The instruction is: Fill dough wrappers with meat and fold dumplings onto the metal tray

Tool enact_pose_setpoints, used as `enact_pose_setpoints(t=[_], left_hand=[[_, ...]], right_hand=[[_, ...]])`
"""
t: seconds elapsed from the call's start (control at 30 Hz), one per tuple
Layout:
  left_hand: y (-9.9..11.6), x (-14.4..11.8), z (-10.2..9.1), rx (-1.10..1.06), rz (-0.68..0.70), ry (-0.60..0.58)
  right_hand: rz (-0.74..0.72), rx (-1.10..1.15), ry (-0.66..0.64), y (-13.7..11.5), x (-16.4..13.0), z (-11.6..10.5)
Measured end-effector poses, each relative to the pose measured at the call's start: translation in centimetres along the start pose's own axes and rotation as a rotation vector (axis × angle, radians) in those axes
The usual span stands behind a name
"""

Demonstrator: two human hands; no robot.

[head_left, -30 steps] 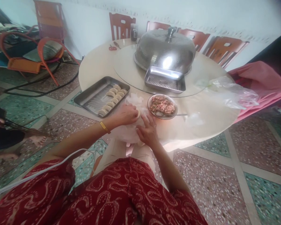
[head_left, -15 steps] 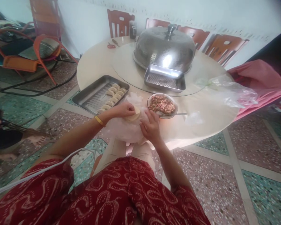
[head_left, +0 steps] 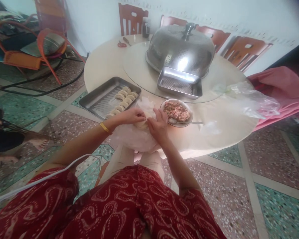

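Observation:
Over the near table edge, my left hand point(head_left: 133, 116) pinches the edge of a round dumpling wrapper point(head_left: 141, 125), which seems to lie on top of others on a clear plastic bag point(head_left: 134, 139). My right hand point(head_left: 159, 128) meets it from the right, its thumb and a finger at the same wrapper edge; the other fingers are raised. Right behind that hand, a bowl of minced filling point(head_left: 176, 111) has a spoon point(head_left: 196, 122) resting in it. To the left, a metal tray point(head_left: 97, 99) holds rows of folded dumplings point(head_left: 124, 101).
A large domed metal lid point(head_left: 180, 49) and a smaller metal tray point(head_left: 179, 87) sit on the glass turntable point(head_left: 137, 66). Red scissors point(head_left: 122, 44) lie at the back left. A plastic bag point(head_left: 251, 99) is at the right. At far left, another person's foot point(head_left: 38, 143) shows.
My right hand has moved left and up to the wrapper, its thumb now close to my left fingertips. My left hand stays at the wrapper. The whole view has shifted slightly.

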State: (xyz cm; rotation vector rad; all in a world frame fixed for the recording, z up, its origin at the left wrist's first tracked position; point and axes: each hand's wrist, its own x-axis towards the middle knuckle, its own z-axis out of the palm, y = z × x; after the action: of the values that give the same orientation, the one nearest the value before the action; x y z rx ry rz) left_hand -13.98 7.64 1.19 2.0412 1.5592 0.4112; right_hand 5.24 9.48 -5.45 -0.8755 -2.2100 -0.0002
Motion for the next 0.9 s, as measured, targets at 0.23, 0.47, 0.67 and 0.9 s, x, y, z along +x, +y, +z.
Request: enact_pose_setpoints(t=[0.23,0.47,0.67,0.9], left_hand=[[-0.9,-3.1,0.2,0.150,0.031,0.153],[-0.7,-3.5,1.4,0.313,0.105,0.185],[-0.6,-3.2,1.6,0.286,0.115,0.160],[-0.9,-2.5,1.7,0.247,0.112,0.139]], right_hand=[[0.001,0.032,-0.022,0.4,-0.8,-0.6],[0.021,0.017,-0.005,0.3,-0.8,-0.5],[0.048,0.055,-0.037,0.3,-0.7,-0.4],[0.037,0.003,-0.025,0.4,-0.8,-0.3]])
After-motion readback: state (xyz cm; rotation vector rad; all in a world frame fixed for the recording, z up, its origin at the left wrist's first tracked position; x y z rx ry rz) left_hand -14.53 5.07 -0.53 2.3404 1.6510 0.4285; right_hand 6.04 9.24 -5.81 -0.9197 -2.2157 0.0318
